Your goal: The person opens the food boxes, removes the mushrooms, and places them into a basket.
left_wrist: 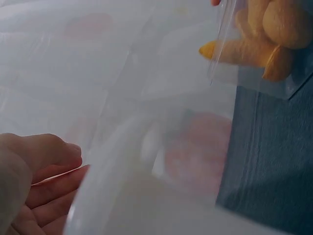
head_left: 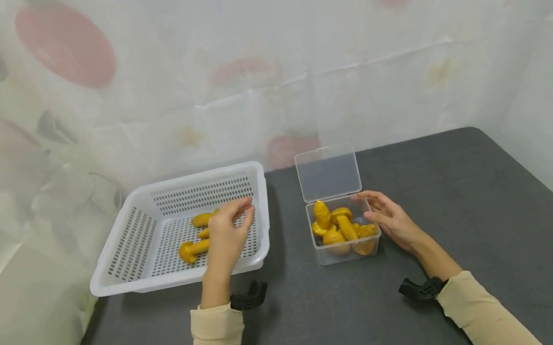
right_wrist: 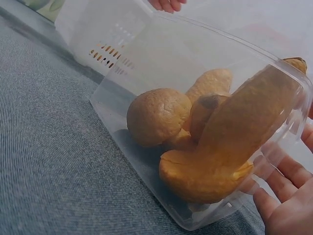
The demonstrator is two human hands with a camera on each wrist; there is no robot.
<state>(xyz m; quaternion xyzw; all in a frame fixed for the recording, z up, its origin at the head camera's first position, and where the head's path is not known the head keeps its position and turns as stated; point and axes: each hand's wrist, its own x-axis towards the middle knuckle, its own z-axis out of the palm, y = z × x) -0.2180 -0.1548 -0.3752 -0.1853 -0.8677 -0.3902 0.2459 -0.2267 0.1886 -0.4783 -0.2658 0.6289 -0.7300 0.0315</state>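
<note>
My left hand [head_left: 226,237] is over the right part of a white slotted plastic basket [head_left: 195,179], thumb and fingers loosely bent with nothing between them. Beneath and left of it, a few yellow mushrooms [head_left: 189,253] lie on the basket floor, partly hidden by the hand. To the right stands a small clear plastic box [head_left: 326,257], its hinged lid [head_left: 329,174] raised at the back. Several yellow mushrooms [right_wrist: 159,117] are piled inside, one long one leaning up to the rim. Relaxed fingers of my right hand [head_left: 396,227] rest along the box's right wall.
Basket and box stand side by side on a dark grey table [head_left: 313,325], a narrow gap between them. A pale patterned curtain [head_left: 242,32] hangs right behind the table and along its left side. Each wrist wears a black camera band [head_left: 421,288].
</note>
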